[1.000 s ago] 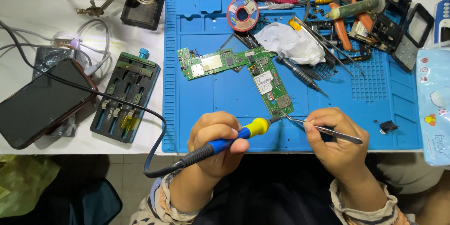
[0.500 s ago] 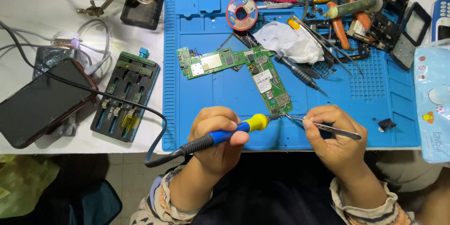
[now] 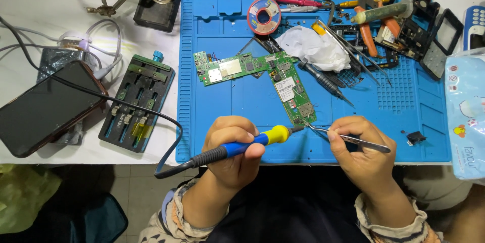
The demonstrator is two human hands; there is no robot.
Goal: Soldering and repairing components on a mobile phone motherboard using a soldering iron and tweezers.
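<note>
My left hand (image 3: 233, 148) grips a soldering iron (image 3: 252, 143) with a blue and yellow handle, its tip at the near end of a green circuit board (image 3: 290, 89). My right hand (image 3: 359, 152) holds metal tweezers (image 3: 348, 138) whose points meet the same corner of the board. That board lies on a blue work mat (image 3: 227, 121) and is L-shaped, with a second green arm (image 3: 227, 67) running left.
A solder spool (image 3: 263, 15), white tissue (image 3: 313, 46), pliers and screwdrivers (image 3: 374, 15) crowd the mat's far side. A black board holder (image 3: 137, 101), a dark phone (image 3: 45, 106), cables and an iron stand (image 3: 156, 0) sit left. A blue tissue pack (image 3: 465, 116) lies right.
Both hands have shifted slightly toward me and steadied; the iron tip and tweezers stay at the board's near corner.
</note>
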